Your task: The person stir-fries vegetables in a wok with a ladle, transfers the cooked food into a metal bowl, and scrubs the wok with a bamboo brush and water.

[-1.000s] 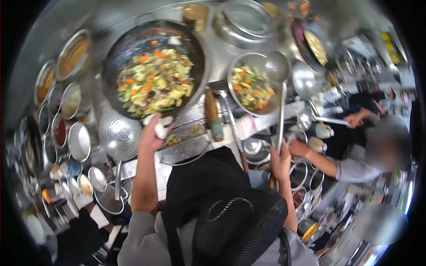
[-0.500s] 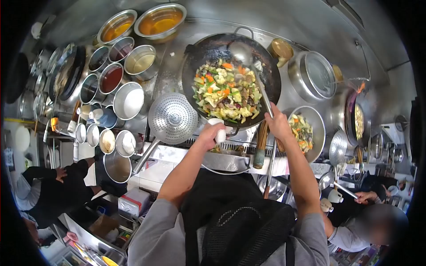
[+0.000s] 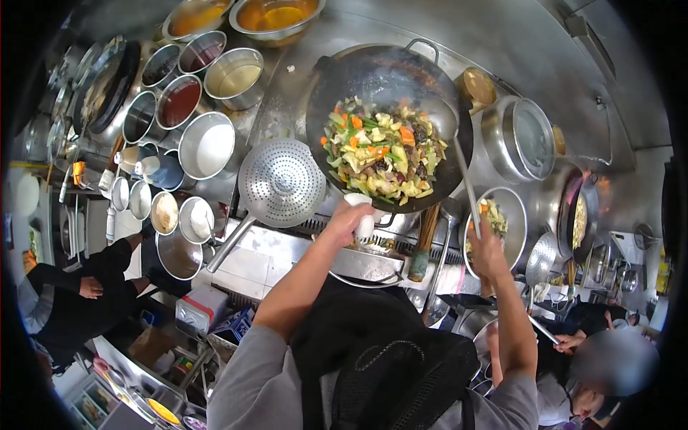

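Note:
My left hand (image 3: 352,221) is closed on a folded white cloth (image 3: 365,228) at the near rim of the wok, beside its small loop handle. In the black wok (image 3: 358,72) lies a heap of mixed vegetables (image 3: 383,154), with orange, green and pale yellow pieces. My right hand (image 3: 487,252) grips the long handle of a ladle (image 3: 463,172). The ladle's bowl rests inside the wok, against the right side of the food. Under my right forearm stands a metal bowl (image 3: 522,222) that contains more cut vegetables.
Left of the wok sits a perforated strainer (image 3: 282,183), beside several metal pots of sauces and a bowl of white powder (image 3: 206,147). A bamboo brush (image 3: 424,247) lies at the front edge. Co-workers stand on both sides; one hand (image 3: 568,342) at right holds a handle.
The ladle's bowl has moved from the wok's far side to its right side. My right hand has shifted right and toward me. The food in the wok has been tossed about.

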{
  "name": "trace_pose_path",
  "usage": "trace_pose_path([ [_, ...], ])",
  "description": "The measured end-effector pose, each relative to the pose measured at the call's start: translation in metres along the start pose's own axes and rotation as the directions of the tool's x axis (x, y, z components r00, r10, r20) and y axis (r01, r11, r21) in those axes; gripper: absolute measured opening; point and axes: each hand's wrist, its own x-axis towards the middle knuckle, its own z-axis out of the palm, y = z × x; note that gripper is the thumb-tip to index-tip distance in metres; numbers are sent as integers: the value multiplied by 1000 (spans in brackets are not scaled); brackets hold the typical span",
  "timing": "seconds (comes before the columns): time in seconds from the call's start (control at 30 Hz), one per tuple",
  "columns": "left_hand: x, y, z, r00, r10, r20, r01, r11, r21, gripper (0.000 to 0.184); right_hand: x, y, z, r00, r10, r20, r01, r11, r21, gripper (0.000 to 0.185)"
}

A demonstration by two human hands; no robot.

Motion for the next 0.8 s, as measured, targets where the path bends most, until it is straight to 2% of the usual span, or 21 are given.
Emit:
trace_pose_path([
  [0.03, 1, -1, 0, 1000, -16, -15, 16, 1000, 3, 40, 1, -7, 10, 997, -26, 69, 19, 995, 102, 53],
  [0.07, 1, -1, 0, 999, -30, -30, 30, 1000, 6, 41, 4, -2, 31, 977, -211, 23, 201, 957, 208, 50],
  [0.1, 0, -1, 1, 999, -25, -39, 25, 1000, 2, 41, 2, -29, 24, 967, -57, 247, -56, 902, 429, 46],
  [0.13, 0, 0, 2, 999, -40, -32, 40, 999, 1, 41, -2, -63, 12, 874, 34, 485, -337, 761, 554, 43],
  [0.17, 0, 3, 3, 998, -51, -24, 51, 999, 2, 40, -6, -82, 4, 874, 17, 486, -324, 766, 555, 43],
  [0.23, 3, 0, 1, 999, -37, -15, 37, 999, -7, 41, -11, -105, -6, 779, -38, 626, -554, 426, 715, 35],
  [0.27, 5, -2, -1, 999, -42, 5, 42, 999, -14, 42, -10, -105, -7, 777, -55, 627, -548, 430, 717, 35],
  [0.33, -4, 10, 6, 998, -65, -16, 65, 998, -9, 45, -5, -95, -12, 695, -261, 670, -680, 64, 730, 31],
  [0.37, -11, 16, 11, 997, -69, -43, 68, 997, -30, 37, -3, -93, -11, 688, -344, 639, -690, -38, 723, 30],
  [0.4, -15, 18, 15, 995, -74, -72, 70, 996, -52, 30, -3, -92, -12, 681, -357, 640, -694, -34, 719, 30],
  [0.47, -10, 11, 13, 995, -47, -90, 44, 998, -34, 29, -5, -93, -16, 630, -518, 579, -762, -268, 589, 31],
  [0.53, -3, 4, 10, 997, -54, -49, 53, 999, -13, 24, -17, -83, -18, 690, -414, 594, -723, -364, 587, 41],
  [0.57, 11, -9, 4, 998, -67, 8, 67, 997, -32, 27, -22, -78, -23, 670, -483, 564, -742, -423, 520, 48],
  [0.6, 22, -22, -3, 998, -56, 41, 58, 996, -61, 29, -28, -81, -29, 699, -478, 532, -716, -459, 527, 52],
  [0.63, 15, -18, -4, 995, 92, 36, -95, 989, 117, 26, -31, -80, -28, 724, -422, 545, -676, -590, 441, 56],
  [0.67, 20, -23, -4, 998, 70, 9, -70, 993, 97, 28, -33, -79, -34, 695, -467, 547, -707, -580, 404, 57],
  [0.73, 32, -31, -4, 999, 26, -45, -23, 998, 53, 33, -40, -70, -40, 707, -485, 515, -700, -372, 610, 47],
  [0.77, 17, -20, 0, 992, 66, -107, -59, 996, 72, 34, -42, -67, -42, 712, -494, 499, -669, -261, 696, 45],
  [0.8, 3, -10, 16, 984, 90, -151, -76, 993, 94, 35, -57, -73, -52, 875, -62, 480, -484, -145, 863, 44],
])
